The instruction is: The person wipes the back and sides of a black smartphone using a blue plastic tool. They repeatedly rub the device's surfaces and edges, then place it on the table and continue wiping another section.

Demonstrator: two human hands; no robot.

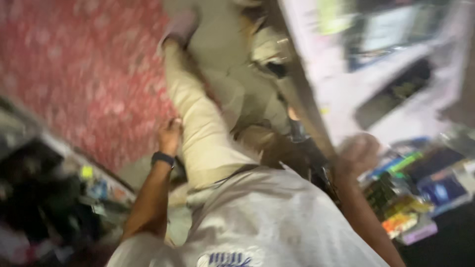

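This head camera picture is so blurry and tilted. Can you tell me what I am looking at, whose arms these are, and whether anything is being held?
The camera sits on a person's head and looks down their own body, so you see their pale shirt and light trousers above a red patterned carpet. The left hand, with a dark wristband, rests against the trouser leg. The right hand is raised near a shelf of colourful packages and is too blurred to tell if it grips anything. No machine is here, only bare hands.
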